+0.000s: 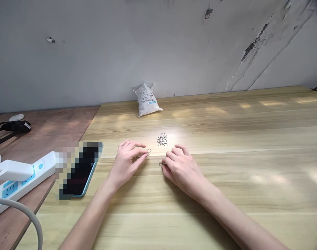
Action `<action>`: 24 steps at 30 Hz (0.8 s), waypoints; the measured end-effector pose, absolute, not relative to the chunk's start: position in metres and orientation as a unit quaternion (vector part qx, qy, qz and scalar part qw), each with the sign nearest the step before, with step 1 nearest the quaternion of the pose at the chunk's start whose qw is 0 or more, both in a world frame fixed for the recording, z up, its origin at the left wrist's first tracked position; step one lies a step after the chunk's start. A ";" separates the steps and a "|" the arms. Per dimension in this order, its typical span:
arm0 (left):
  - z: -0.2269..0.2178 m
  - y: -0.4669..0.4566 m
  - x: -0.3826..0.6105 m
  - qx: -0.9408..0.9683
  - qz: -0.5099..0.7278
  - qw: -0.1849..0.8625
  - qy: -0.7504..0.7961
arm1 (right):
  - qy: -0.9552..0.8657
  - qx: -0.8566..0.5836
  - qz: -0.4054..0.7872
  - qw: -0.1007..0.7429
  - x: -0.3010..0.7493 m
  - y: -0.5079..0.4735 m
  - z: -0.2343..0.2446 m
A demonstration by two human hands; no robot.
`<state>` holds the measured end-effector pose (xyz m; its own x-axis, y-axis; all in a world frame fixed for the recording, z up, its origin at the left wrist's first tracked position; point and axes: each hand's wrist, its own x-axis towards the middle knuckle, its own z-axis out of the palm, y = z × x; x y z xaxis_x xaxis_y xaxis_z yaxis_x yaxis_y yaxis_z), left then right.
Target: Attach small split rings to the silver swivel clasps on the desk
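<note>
While silver metal clasps lie heaped on the pale wooden surface, the left hand and right hand pinch small silver rings.

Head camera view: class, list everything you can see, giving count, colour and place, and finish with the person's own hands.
Metal rings: a small heap, silver, on the light wooden table, ahead of the hands.
Sack: one, white, at the table's far edge by the wall.
Smartphone: one, blue-edged, partly pixelated, left of the hands.
Power strip: one, white, on the darker wooden table at left.
Cable: one, grey, lower left.
Left hand: one, fingertips at a ring.
Right hand: one, fingertips at another ring.
</note>
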<state>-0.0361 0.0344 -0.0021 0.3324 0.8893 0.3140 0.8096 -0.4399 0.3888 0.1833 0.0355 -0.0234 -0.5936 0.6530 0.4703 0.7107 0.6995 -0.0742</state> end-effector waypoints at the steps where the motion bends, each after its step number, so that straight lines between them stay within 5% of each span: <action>1: -0.002 0.034 -0.033 0.811 0.254 0.097 0.518 | -0.888 -0.382 -0.054 0.249 0.183 0.035 -0.025; 10: -0.002 0.032 -0.032 0.818 0.223 0.119 0.517 | -0.881 -0.360 0.028 0.305 0.184 0.034 -0.029; 18: -0.013 0.040 -0.030 0.833 0.192 -0.022 0.519 | -0.868 -0.350 0.066 0.346 0.186 0.034 -0.024; 24: -0.013 0.042 -0.025 0.842 0.204 -0.033 0.499 | -0.865 -0.333 0.073 0.368 0.187 0.034 -0.022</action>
